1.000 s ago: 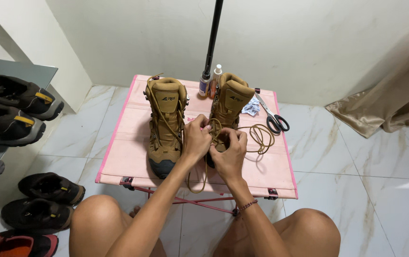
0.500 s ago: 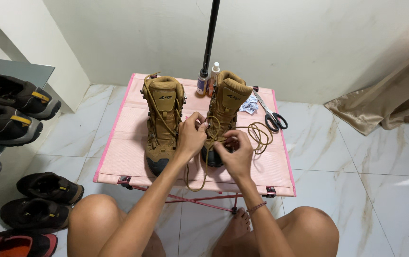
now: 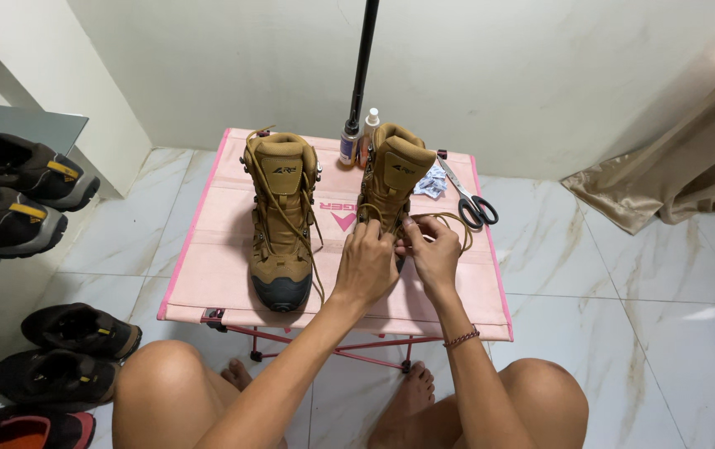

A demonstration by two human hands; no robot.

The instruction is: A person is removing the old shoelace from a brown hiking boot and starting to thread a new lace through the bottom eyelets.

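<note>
Here the left hand (image 3: 366,264) and right hand (image 3: 434,258) meet over the lower front of the right boot (image 3: 392,179), at about one o'clock from the pink table's (image 3: 208,266) centre; both pinch its tan lace (image 3: 457,224), which loops out toward three o'clock. The left boot (image 3: 280,218) stands at nine o'clock of the hands, scissors (image 3: 470,199) at two o'clock

Two tan boots (image 3: 281,218) with black toe caps stand on a pink folding table (image 3: 208,258); white floor tiles (image 3: 623,274) carry brownish marble veining.
</note>
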